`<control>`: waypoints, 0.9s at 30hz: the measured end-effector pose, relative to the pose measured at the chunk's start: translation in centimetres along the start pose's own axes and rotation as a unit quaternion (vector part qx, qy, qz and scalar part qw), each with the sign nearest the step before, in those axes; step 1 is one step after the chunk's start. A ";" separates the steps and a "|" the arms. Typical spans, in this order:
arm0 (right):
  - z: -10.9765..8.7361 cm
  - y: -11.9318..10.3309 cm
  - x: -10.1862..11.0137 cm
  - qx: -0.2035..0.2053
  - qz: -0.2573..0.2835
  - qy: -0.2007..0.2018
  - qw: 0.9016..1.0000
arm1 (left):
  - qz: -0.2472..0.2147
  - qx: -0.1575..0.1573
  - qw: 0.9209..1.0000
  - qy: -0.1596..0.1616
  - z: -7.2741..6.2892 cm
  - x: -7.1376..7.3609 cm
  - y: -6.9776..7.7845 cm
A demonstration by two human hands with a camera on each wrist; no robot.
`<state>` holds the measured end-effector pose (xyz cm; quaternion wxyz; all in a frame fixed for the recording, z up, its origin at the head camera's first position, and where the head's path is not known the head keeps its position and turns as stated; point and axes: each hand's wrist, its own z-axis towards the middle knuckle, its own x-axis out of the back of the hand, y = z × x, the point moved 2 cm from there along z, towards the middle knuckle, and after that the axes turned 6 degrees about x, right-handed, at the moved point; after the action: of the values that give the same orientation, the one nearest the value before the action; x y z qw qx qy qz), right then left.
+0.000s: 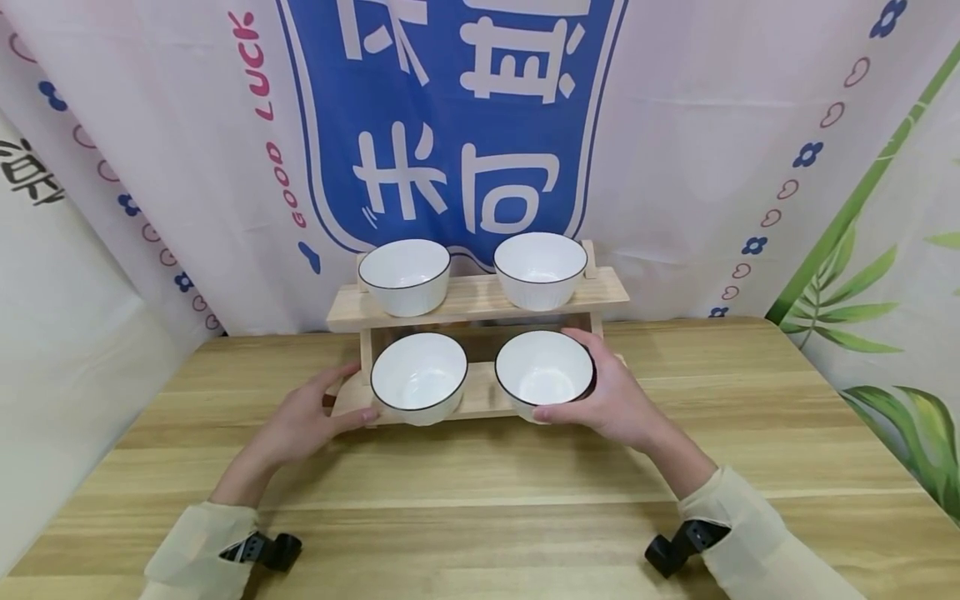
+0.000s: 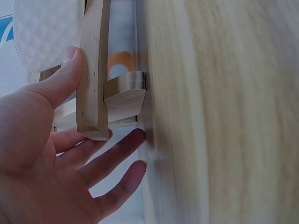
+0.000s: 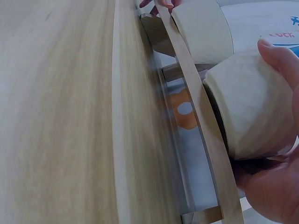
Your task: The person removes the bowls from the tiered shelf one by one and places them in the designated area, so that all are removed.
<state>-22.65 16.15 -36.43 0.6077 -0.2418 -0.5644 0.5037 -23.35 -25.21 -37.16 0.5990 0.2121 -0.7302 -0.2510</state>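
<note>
A two-tier wooden rack [image 1: 480, 406] bears white bowls with dark rims. My right hand [image 1: 615, 404] grips the lower right bowl [image 1: 543, 367] by its side, thumb at the front and fingers round the back. In the right wrist view, that bowl [image 3: 254, 105] leans a little, with a dark gap between its base and the shelf board [image 3: 208, 121]. At the rack's left end, my left hand [image 1: 303, 421] holds the lower board [image 2: 93, 79], thumb on its upper side and fingers around the end. Beside this thumb sits the lower left bowl [image 1: 418, 377].
Two more bowls, an upper left one [image 1: 405, 277] and an upper right one [image 1: 540, 268], stand on the top shelf [image 1: 472, 293]. Behind the rack hangs a printed curtain [image 1: 675, 167]. The wood-grain table [image 1: 480, 517] stretches in front.
</note>
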 end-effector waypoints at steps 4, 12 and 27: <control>0.0 -0.1 -0.2 0.011 0.005 -0.010 1.000 | 0.000 -0.001 1.000 0.000 0.0 0.0 0.0; -0.1 -0.4 -0.5 0.024 0.009 -0.026 0.999 | -0.004 0.000 1.000 -0.001 0.0 0.0 -0.1; -0.4 -1.0 -1.0 0.035 0.002 -0.044 0.998 | -0.008 0.000 1.000 -0.003 0.0 0.0 -0.1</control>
<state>-21.81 14.96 -36.11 0.5893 -0.1994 -0.5721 0.5345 -23.38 -25.24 -37.20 0.5945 0.2171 -0.7305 -0.2566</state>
